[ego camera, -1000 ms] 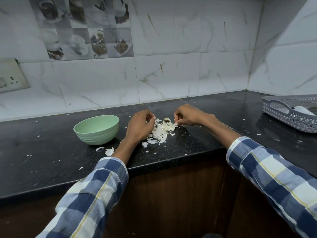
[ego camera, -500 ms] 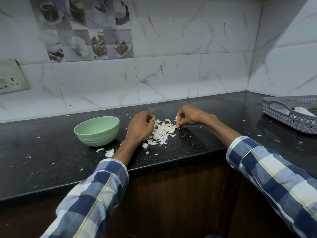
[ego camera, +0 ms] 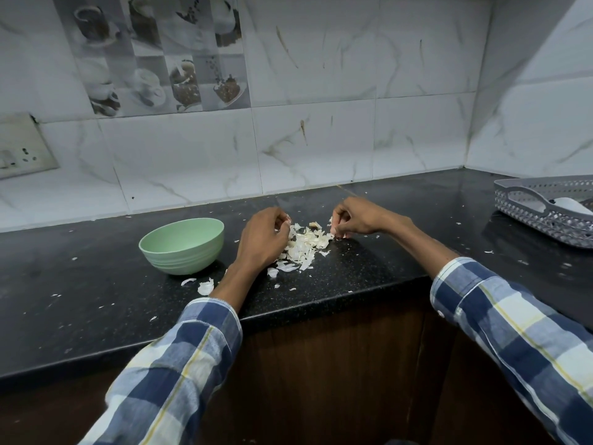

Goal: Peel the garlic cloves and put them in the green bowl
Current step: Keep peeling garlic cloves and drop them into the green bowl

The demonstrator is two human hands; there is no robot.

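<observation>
A pale green bowl (ego camera: 181, 245) stands on the black counter, left of a pile of white garlic skins (ego camera: 305, 244); I cannot see inside it. My left hand (ego camera: 263, 239) rests at the pile's left edge, its curled fingers pinching a small pale garlic clove (ego camera: 287, 217) that is mostly hidden. My right hand (ego camera: 356, 218) is at the pile's right edge, where its curled fingertips pinch a bit of garlic skin (ego camera: 336, 231) down at the counter. The two hands are a hand's width apart.
Loose skins (ego camera: 205, 287) lie in front of the bowl, and small flakes dot the black counter (ego camera: 369, 274). A grey perforated basket (ego camera: 545, 213) sits at the far right. The tiled wall runs behind, with a switch plate (ego camera: 22, 149) on the left.
Both hands stay at the sides of the pile; only the fingers shift slightly. The bowl has not moved.
</observation>
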